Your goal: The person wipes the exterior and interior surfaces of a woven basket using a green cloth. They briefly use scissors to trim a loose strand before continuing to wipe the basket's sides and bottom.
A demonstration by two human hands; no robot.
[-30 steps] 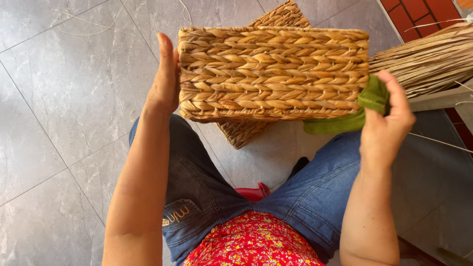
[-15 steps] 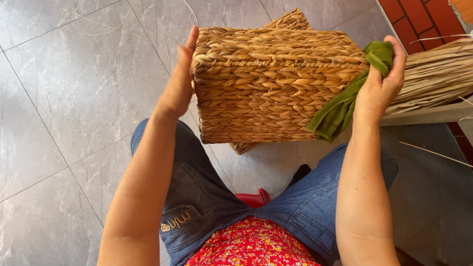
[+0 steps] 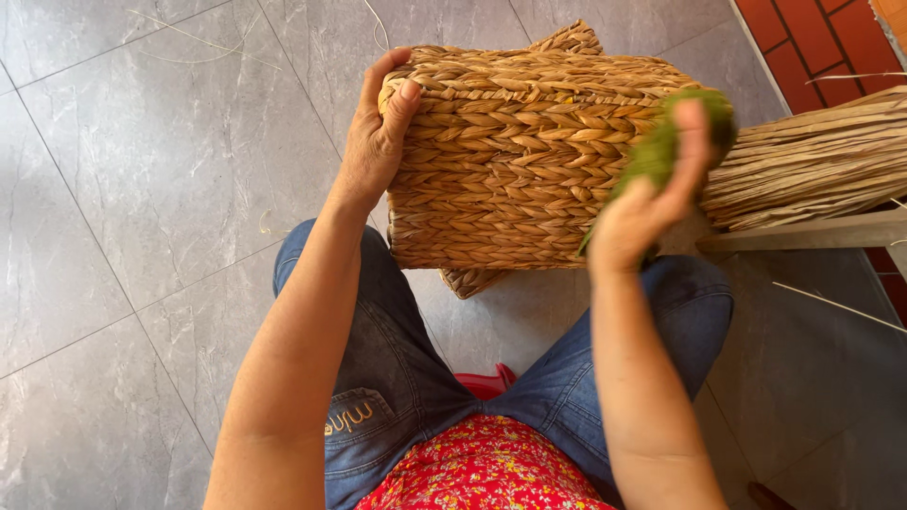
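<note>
Basket: I hold the woven basket (image 3: 529, 161) over my knees, tilted so one braided side faces up at me, which puts that face within reach of the cloth.
Left hand: my left hand (image 3: 373, 142) grips the basket's left upper corner, thumb over the rim and fingers behind it, steadying it from that side.
Right hand: my right hand (image 3: 647, 203) is closed on a bunched green cloth (image 3: 675, 132) and presses it against the basket's right end; the hand and cloth are blurred.
Beneath: a second woven piece (image 3: 472, 280) shows just under the basket's near edge, with another braided corner poking out at the far side; I cannot tell whether they are one item.
Right of scene: a bundle of dried reeds (image 3: 812, 161) lies across a wooden plank (image 3: 812, 231), just beside the basket.
Floor: grey floor tiles (image 3: 142, 189) carry a few stray fibres; red tiles (image 3: 803, 38) begin at far right.
Seat: I sit with jeans-clad knees apart, a red object (image 3: 487, 382) between them.
</note>
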